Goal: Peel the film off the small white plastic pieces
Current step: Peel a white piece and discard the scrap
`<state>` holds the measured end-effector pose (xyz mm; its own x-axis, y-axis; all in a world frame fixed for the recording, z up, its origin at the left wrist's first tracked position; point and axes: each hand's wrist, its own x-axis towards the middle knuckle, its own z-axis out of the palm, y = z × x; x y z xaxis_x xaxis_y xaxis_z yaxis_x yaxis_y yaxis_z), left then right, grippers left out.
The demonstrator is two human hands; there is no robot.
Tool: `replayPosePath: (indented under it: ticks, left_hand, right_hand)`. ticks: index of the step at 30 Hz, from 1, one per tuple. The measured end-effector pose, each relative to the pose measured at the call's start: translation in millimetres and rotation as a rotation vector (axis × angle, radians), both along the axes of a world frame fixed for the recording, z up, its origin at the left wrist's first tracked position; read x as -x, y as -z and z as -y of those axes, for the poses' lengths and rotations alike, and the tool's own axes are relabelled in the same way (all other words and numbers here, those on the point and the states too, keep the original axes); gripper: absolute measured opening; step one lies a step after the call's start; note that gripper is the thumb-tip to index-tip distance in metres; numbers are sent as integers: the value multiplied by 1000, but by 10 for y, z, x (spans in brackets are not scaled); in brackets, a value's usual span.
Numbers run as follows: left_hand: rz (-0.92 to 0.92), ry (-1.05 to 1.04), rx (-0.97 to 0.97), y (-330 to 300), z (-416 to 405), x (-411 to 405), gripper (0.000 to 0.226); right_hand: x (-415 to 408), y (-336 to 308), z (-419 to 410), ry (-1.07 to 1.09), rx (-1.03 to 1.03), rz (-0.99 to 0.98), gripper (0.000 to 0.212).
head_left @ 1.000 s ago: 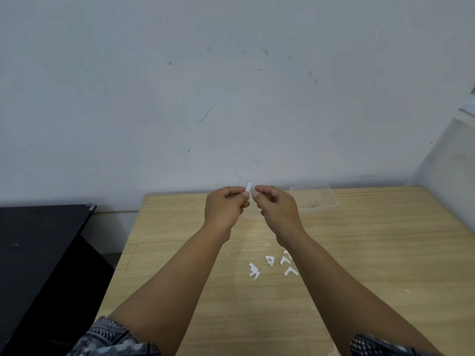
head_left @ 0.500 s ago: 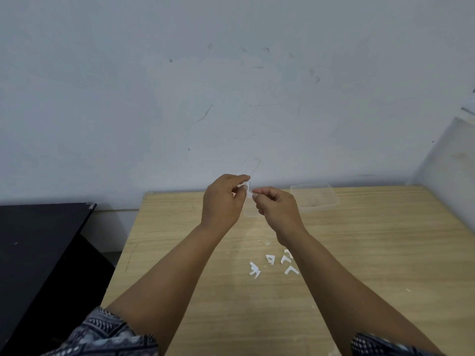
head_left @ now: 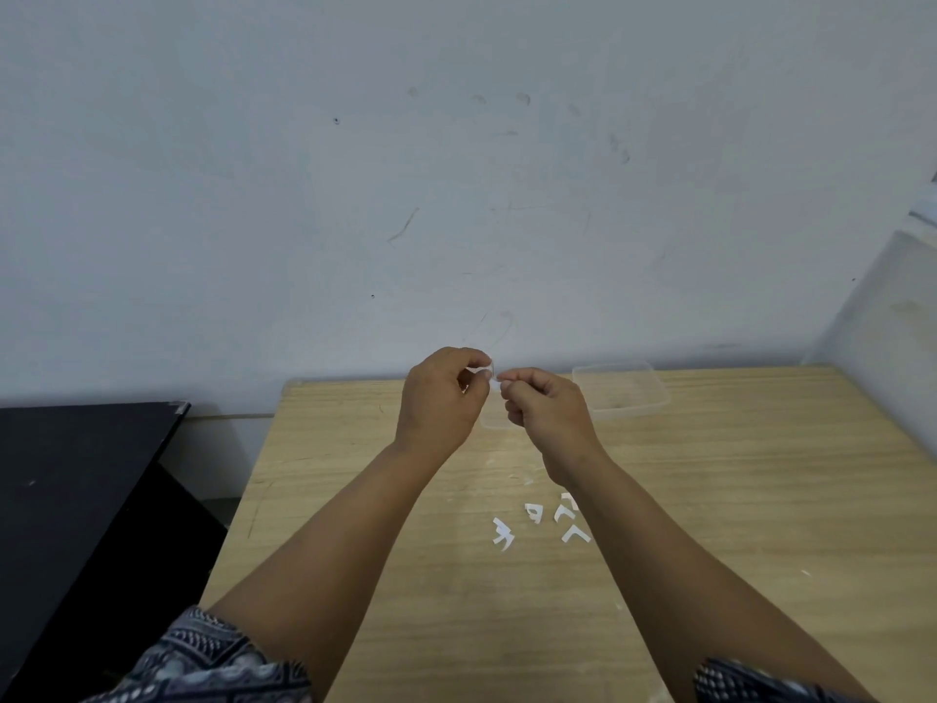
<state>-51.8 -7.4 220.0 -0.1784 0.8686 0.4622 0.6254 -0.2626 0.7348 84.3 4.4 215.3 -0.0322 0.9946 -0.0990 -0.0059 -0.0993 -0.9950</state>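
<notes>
Both hands are raised above the far part of the wooden table (head_left: pixel 710 499). My left hand (head_left: pixel 442 398) and my right hand (head_left: pixel 547 413) meet fingertip to fingertip and pinch one small white plastic piece (head_left: pixel 488 373) between them; the fingers hide most of it. I cannot tell film from plastic on this piece. Several small white angled pieces (head_left: pixel 537 522) lie loose on the table, below my right forearm.
A clear plastic container (head_left: pixel 621 390) stands at the table's far edge by the wall, and a second clear one (head_left: pixel 492 423) sits partly hidden behind my hands. A black surface (head_left: pixel 76 474) lies lower to the left of the table.
My left hand rose slightly and its fingers shifted on the white piece, which stood upright a second ago. The right hand stayed nearly where it was. The pieces on the table have not moved.
</notes>
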Motion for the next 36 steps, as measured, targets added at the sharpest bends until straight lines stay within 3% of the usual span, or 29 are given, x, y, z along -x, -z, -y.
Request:
replayPosePath:
  ticks: [5,11,18,26,36]
  left_hand:
    - [-36,14,12,-21,-4,21,19]
    - [-39,14,10,-11,22,10,10]
    - [258,-7,141,-157,47,-35,30]
    - [543,86,235,-290,59,-75,17]
    - [629,168,251,-364,57,-83,23]
  right_hand:
    - [-10,-22,2,-13,-10,-2,13]
    - [-3,-25,25,-13,-22,-24,13]
    - [-18,-31,17,-6,-67,-88,16]
    - [-4,-120,45,149,-418,240,23]
    - [-37,-250,-24,172,-757,454,14]
